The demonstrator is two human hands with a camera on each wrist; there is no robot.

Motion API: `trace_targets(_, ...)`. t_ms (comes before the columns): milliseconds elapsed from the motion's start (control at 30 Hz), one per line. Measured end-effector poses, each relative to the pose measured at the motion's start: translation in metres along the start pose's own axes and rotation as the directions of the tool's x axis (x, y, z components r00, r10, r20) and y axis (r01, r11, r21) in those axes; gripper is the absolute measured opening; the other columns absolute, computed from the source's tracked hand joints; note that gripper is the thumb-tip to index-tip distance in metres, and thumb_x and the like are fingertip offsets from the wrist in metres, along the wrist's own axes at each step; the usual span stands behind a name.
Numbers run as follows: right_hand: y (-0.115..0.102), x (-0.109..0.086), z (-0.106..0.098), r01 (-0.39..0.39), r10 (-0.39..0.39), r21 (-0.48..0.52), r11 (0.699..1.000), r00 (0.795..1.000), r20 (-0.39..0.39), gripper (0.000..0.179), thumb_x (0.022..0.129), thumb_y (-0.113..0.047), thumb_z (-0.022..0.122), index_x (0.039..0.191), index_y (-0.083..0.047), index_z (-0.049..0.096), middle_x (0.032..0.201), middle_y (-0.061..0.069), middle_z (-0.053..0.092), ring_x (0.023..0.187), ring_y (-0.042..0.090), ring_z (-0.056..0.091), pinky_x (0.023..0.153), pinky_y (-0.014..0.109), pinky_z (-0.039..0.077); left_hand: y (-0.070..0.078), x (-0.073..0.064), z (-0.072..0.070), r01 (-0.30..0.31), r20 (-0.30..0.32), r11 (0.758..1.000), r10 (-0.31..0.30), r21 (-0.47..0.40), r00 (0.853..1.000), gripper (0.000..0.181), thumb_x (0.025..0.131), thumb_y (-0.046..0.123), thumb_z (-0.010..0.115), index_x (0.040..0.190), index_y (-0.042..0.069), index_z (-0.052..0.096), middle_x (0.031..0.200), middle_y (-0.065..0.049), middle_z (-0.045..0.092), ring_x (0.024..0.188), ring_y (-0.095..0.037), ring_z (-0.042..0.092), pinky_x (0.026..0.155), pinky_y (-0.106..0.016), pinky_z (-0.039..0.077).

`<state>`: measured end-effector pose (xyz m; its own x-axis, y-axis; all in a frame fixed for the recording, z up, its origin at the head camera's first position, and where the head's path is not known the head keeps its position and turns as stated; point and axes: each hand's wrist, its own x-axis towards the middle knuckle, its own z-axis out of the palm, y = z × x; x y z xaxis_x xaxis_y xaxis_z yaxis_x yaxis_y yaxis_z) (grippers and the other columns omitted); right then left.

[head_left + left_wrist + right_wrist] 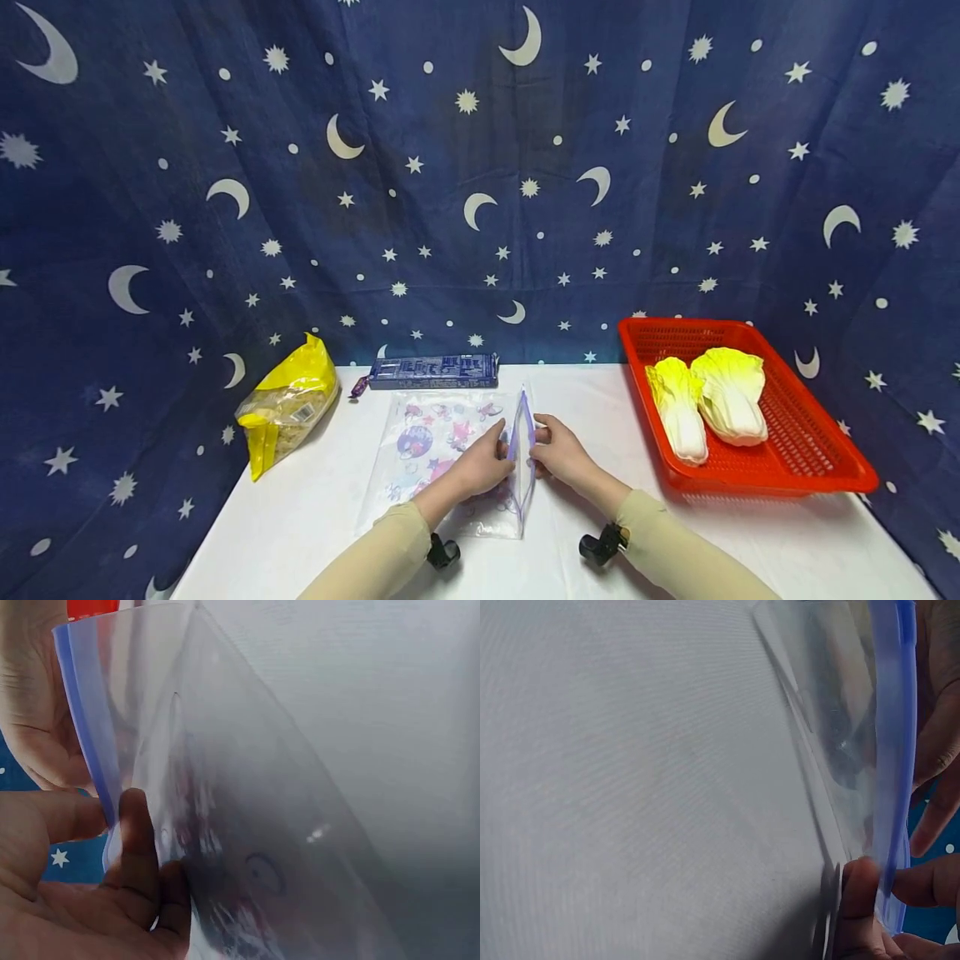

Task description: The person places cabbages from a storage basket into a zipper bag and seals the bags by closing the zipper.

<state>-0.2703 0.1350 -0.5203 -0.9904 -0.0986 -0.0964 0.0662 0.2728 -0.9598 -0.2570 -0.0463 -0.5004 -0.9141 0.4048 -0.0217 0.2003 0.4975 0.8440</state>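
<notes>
Evidently the zip bag [427, 467] on the tabletop [592, 392] is at its opening step: left hand [480, 464] and right hand [564, 454] each pinch one mouth edge. Next, I'd judge, calls for keeping that gap wide. Left of the bag sits a yellow packet [300, 396]; behind, a blue box [435, 372]; right, a red basket [772, 483] with cabbages [731, 400]; none blocks its mouth.

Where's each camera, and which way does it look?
Head: on the person's head, facing forward and down at the bag; left hand, right hand and sleeves show.
Left wrist: on that wrist, facing the bag; left hand close, right beyond.
Right wrist: on that wrist, facing tabletop and bag; right hand close, left beyond.
Both wrist views share the purple zip edge.
</notes>
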Motion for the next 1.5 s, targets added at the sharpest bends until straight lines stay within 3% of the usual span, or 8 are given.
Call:
trace_targets(167, -0.001, 0.000, 0.000, 0.027, -0.028, -0.021, 0.999, 1.000, -0.010, 0.076, 0.075, 0.013, 0.058, 0.149, 0.011, 0.038, 0.116, 0.024, 0.065, 0.060, 0.019, 0.063, 0.048, 0.033, 0.058, -0.003, 0.001, -0.002, -0.036, 0.009, 0.998, 0.035, 0.054, 0.999, 0.083, 0.085, -0.004, 0.062, 0.160, 0.000, 0.028, 0.126, -0.023, 0.065, 0.106, -0.028, 0.064, 0.094, -0.041, 0.054)
trace_targets(333, 0.001, -0.001, 0.000, 0.041, -0.042, -0.041, 0.998, 0.999, -0.009, 0.077, 0.075, 0.013, 0.056, 0.150, 0.009, 0.039, 0.117, 0.024, 0.065, 0.058, 0.019, 0.062, 0.046, 0.027, 0.053, -0.003, 0.001, -0.004, -0.049, 0.033, 0.994, 0.046, 0.096, 0.998, 0.078, 0.084, -0.003, 0.059, 0.158, 0.005, 0.037, 0.152, -0.026, 0.047, 0.137, -0.039, 0.048, 0.114, -0.052, 0.040)
trace_targets(567, 0.002, -0.001, 0.000, 0.057, -0.057, -0.051, 0.997, 0.998, -0.011, 0.074, 0.076, 0.013, 0.056, 0.148, 0.004, 0.046, 0.113, 0.023, 0.064, 0.057, 0.016, 0.056, 0.045, 0.023, 0.049, -0.005, 0.004, -0.008, -0.031, 0.055, 0.988, 0.023, 0.149, 0.998, 0.069, 0.088, 0.002, 0.058, 0.155, 0.005, 0.043, 0.151, -0.023, 0.049, 0.135, -0.036, 0.049, 0.117, -0.053, 0.036)
trace_targets(800, -0.001, -0.003, -0.001, 0.064, -0.067, -0.119, 0.991, 0.998, -0.020, 0.068, 0.078, 0.009, 0.058, 0.146, 0.005, 0.049, 0.111, 0.021, 0.065, 0.059, 0.015, 0.055, 0.048, 0.025, 0.052, -0.004, 0.004, -0.013, 0.003, 0.076, 0.992, -0.013, 0.126, 0.997, 0.067, 0.090, 0.006, 0.055, 0.156, 0.006, 0.043, 0.153, -0.022, 0.046, 0.131, -0.033, 0.051, 0.116, -0.051, 0.038)
trace_targets(1033, -0.003, -0.005, -0.002, 0.056, -0.061, -0.172, 0.984, 0.998, -0.026, 0.065, 0.081, 0.007, 0.058, 0.146, 0.005, 0.050, 0.120, 0.025, 0.064, 0.063, 0.016, 0.056, 0.048, 0.023, 0.050, -0.001, 0.005, -0.016, -0.008, 0.106, 0.987, -0.009, 0.161, 0.994, 0.062, 0.092, 0.008, 0.053, 0.152, -0.004, 0.044, 0.153, -0.022, 0.047, 0.142, -0.037, 0.043, 0.120, -0.050, 0.033)
trace_targets(1200, -0.003, -0.006, -0.001, 0.059, -0.068, -0.204, 0.977, 0.997, -0.034, 0.062, 0.084, 0.005, 0.057, 0.145, 0.009, 0.049, 0.128, 0.031, 0.061, 0.062, 0.015, 0.054, 0.049, 0.022, 0.049, -0.001, 0.004, -0.015, -0.031, 0.089, 0.986, 0.017, 0.161, 0.996, 0.059, 0.093, 0.010, 0.055, 0.147, -0.010, 0.046, 0.152, -0.025, 0.046, 0.142, -0.040, 0.041, 0.121, -0.050, 0.032)
trace_targets(1233, -0.002, -0.007, -0.001, 0.061, -0.071, -0.214, 0.975, 0.997, -0.036, 0.061, 0.084, 0.004, 0.057, 0.145, 0.009, 0.049, 0.129, 0.032, 0.060, 0.069, 0.018, 0.059, 0.056, 0.024, 0.053, -0.001, 0.004, -0.015, -0.037, 0.083, 0.987, 0.024, 0.157, 0.996, 0.059, 0.092, 0.010, 0.056, 0.147, -0.011, 0.046, 0.152, -0.026, 0.046, 0.142, -0.040, 0.041, 0.121, -0.050, 0.031)
trace_targets(1500, -0.002, -0.008, 0.000, 0.053, -0.059, -0.155, 0.986, 0.997, -0.039, 0.065, 0.085, 0.004, 0.058, 0.149, 0.008, 0.045, 0.140, 0.032, 0.054, 0.047, 0.012, 0.051, 0.042, 0.028, 0.050, 0.000, 0.003, -0.014, -0.032, 0.061, 0.991, 0.024, 0.129, 0.998, 0.063, 0.091, 0.002, 0.059, 0.150, -0.012, 0.041, 0.155, -0.027, 0.041, 0.139, -0.036, 0.045, 0.120, -0.048, 0.034)
